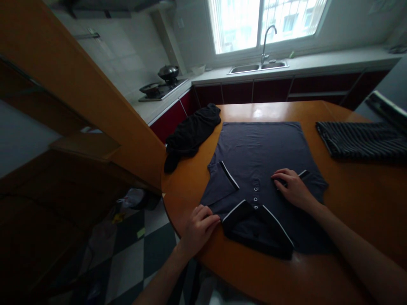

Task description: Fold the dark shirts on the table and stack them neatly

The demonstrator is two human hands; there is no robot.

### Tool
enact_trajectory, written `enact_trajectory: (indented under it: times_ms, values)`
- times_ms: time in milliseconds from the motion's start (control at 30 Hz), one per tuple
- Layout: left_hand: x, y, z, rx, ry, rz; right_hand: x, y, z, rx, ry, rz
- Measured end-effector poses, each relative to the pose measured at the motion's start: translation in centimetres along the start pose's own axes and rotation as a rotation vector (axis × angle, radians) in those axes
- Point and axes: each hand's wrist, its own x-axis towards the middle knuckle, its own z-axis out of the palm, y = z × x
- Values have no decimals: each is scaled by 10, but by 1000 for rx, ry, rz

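Note:
A dark grey polo shirt [263,146] lies spread on the wooden table [178,199], its black collar with white edging toward me and its button placket facing up. Both short sleeves are folded inward over the body. My left hand [200,226] pinches the shirt's shoulder edge beside the collar, thumb against fingers. On the other side, my right hand [292,188] rests over the folded sleeve and its white-striped cuff. Its fingers reach out loosely on the fabric, with the thumb a little apart. The fabric under the right palm is hidden.
A crumpled black garment [193,133] lies at the table's left edge. Folded striped cloth [365,140] sits at the right. Behind are a counter with a sink [259,67] and a stove with pans [168,73]. An orange wooden frame [127,114] stands at left.

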Motion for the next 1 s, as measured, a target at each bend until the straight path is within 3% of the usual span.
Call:
enact_trajectory:
  times_ms: [133,367,1000]
  values:
    - [1,-1,5,-12,-54,-29,0,0,0,-11,-4,0]
    - [4,5,-3,60,-152,15,0,-2,0,-6,5,-8]
    - [1,0,5,-15,-72,-68,0,3,2,-20,1,-8]
